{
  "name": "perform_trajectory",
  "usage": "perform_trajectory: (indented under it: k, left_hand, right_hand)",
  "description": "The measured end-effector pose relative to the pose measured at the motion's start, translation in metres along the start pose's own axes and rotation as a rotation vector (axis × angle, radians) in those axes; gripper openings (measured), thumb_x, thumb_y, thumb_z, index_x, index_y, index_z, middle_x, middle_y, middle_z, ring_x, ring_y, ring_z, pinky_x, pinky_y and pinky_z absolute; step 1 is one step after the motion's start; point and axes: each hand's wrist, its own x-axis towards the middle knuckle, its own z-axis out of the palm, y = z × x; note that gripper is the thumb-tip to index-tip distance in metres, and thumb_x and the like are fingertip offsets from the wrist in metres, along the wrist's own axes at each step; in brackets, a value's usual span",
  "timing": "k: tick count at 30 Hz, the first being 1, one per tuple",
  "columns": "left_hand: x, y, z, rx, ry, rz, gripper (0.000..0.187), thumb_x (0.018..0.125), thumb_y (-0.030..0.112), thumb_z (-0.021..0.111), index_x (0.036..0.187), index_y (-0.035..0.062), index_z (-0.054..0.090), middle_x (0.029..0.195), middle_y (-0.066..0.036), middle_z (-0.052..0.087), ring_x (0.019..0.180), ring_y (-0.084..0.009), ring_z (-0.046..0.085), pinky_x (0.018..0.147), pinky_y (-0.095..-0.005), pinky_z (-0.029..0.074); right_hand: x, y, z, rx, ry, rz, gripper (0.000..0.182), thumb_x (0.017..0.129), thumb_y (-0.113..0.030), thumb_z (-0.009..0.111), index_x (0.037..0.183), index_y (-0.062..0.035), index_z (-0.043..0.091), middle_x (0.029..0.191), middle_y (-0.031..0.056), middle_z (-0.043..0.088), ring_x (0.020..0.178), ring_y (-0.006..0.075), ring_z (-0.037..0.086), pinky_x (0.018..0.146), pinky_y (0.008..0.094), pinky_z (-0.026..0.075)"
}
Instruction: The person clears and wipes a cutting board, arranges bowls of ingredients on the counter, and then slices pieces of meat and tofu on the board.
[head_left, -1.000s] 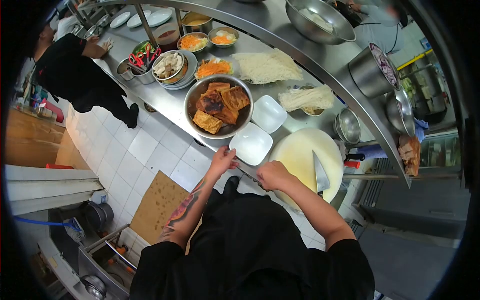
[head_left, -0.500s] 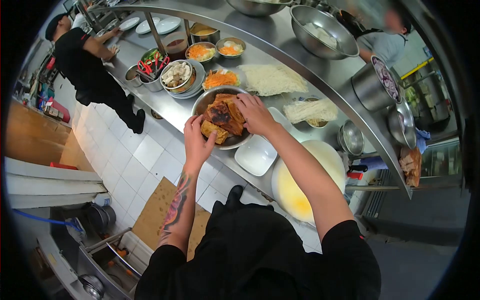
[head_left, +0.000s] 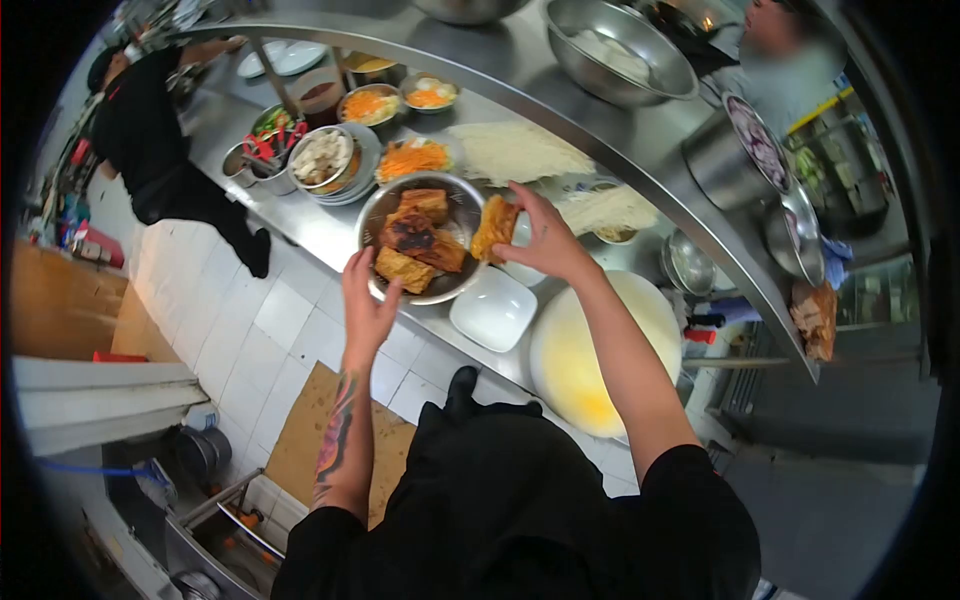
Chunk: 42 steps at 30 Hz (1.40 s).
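Several browned chunks of food (head_left: 418, 232) lie in a perforated metal bowl (head_left: 463, 205) at the counter's front edge. My right hand (head_left: 545, 237) grips one golden-brown piece (head_left: 494, 228) at the bowl's right rim, above some white dishes. At the lower left rim is my left hand (head_left: 371, 303), fingers apart, with its fingertips close to the bowl and a yellowish chunk (head_left: 404, 270). A square white bowl (head_left: 493, 310) stands just below the metal one.
Behind are shredded carrot (head_left: 413, 158), pale noodles (head_left: 520, 152) and a pot holding red scissors (head_left: 270, 150). A round yellow-white board (head_left: 605, 350) is at the right. A metal shelf (head_left: 640, 165) arches overhead. Another person (head_left: 140, 130) stands left, one more behind the shelf.
My right hand has lifted a chunk from the metal bowl and moved right with it. The co-worker at the left has shifted, reaching farther over the counter.
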Motion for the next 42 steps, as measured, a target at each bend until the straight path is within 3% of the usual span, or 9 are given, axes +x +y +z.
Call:
perform_trajectory:
  k: [7,11,12,17,18,23,30,35,42]
  left_hand:
    - [-0.030,0.055,-0.003,-0.052,-0.137,-0.024,0.057,0.091,0.010,0.072,0.143,0.0009,0.052,0.143,-0.023,0.050,0.134,-0.0400,0.049,0.113,-0.0447,0.039]
    - [-0.045,0.104,0.022,-0.175,-0.267,0.060,0.050,0.091,0.005,0.070,0.138,-0.0008,0.056,0.139,-0.023,0.052,0.131,-0.0410,0.051,0.112,-0.0444,0.040]
    - [-0.051,0.110,0.032,-0.217,-0.285,0.069,0.050,0.091,0.005,0.070,0.138,-0.0005,0.056,0.139,-0.023,0.053,0.130,-0.0407,0.051,0.112,-0.0442,0.040]
    - [-0.085,0.146,0.080,-0.311,-0.504,0.137,0.050,0.090,0.007,0.070,0.138,0.0007,0.057,0.138,-0.022,0.054,0.128,-0.0408,0.053,0.110,-0.0452,0.043]
    - [-0.088,0.153,0.087,-0.292,-0.539,0.200,0.052,0.090,0.008,0.071,0.139,0.0030,0.056,0.138,-0.019,0.055,0.129,-0.0352,0.054,0.098,-0.0401,0.050]
    - [-0.085,0.182,0.123,-0.303,-0.656,0.286,0.055,0.090,0.014,0.072,0.140,0.0007,0.055,0.136,-0.024,0.055,0.127,-0.0404,0.053,0.108,-0.0441,0.044]
    - [-0.065,0.168,0.176,-0.379,-0.786,-0.067,0.065,0.093,0.023,0.076,0.147,0.0003,0.048,0.130,-0.016,0.060,0.120,-0.0222,0.058,0.088,-0.0345,0.054]
    - [-0.056,0.180,0.196,-0.424,-0.854,-0.197,0.065,0.092,0.024,0.077,0.145,-0.0033,0.048,0.127,-0.015,0.059,0.117,-0.0217,0.055,0.092,-0.0350,0.052]
    - [-0.055,0.200,0.216,-0.413,-1.013,-0.203,0.058,0.091,0.021,0.077,0.139,-0.0030,0.052,0.127,-0.015,0.060,0.115,-0.0224,0.059,0.098,-0.0358,0.051]
  right_hand:
    - [-0.114,0.002,-0.066,-0.414,-0.193,0.284,0.085,0.069,-0.035,0.084,0.143,-0.0120,0.051,0.123,0.0154,0.063,0.116,0.0350,0.060,0.105,0.0452,0.044]
    - [-0.183,0.022,-0.049,-0.371,0.222,0.286,0.086,0.071,-0.033,0.087,0.142,-0.0051,0.047,0.123,0.0160,0.063,0.116,0.0354,0.060,0.109,0.0525,0.040]
    - [-0.206,0.028,-0.039,-0.365,0.267,0.333,0.087,0.074,-0.036,0.087,0.142,-0.0020,0.046,0.129,0.0175,0.060,0.122,0.0366,0.056,0.114,0.0599,0.033]
    - [-0.277,0.015,-0.023,-0.485,0.395,0.353,0.086,0.077,-0.036,0.087,0.144,-0.0017,0.045,0.142,0.0239,0.050,0.131,0.0437,0.047,0.116,0.0626,0.030]
    - [-0.288,0.012,-0.027,-0.501,0.412,0.357,0.080,0.079,-0.036,0.084,0.142,-0.0029,0.048,0.142,0.0242,0.049,0.133,0.0450,0.045,0.116,0.0620,0.030]
    - [-0.365,0.016,-0.035,-0.417,0.531,0.497,0.062,0.083,-0.031,0.081,0.135,-0.0045,0.058,0.139,0.0238,0.050,0.131,0.0448,0.046,0.110,0.0558,0.037]
    - [-0.402,0.022,-0.047,-0.407,0.358,0.597,0.049,0.086,-0.014,0.073,0.135,-0.0152,0.063,0.106,0.0133,0.060,0.102,0.0337,0.062,0.081,0.0441,0.054]
    - [-0.415,0.025,-0.078,-0.205,0.375,0.581,0.043,0.089,-0.011,0.066,0.132,-0.0118,0.064,0.103,0.0174,0.064,0.086,0.0370,0.067,0.079,0.0452,0.056]
    - [-0.466,0.009,-0.116,0.348,0.405,0.779,0.041,0.091,-0.009,0.069,0.131,-0.0035,0.064,0.094,0.0158,0.073,0.077,0.0196,0.065,0.073,0.0333,0.053]
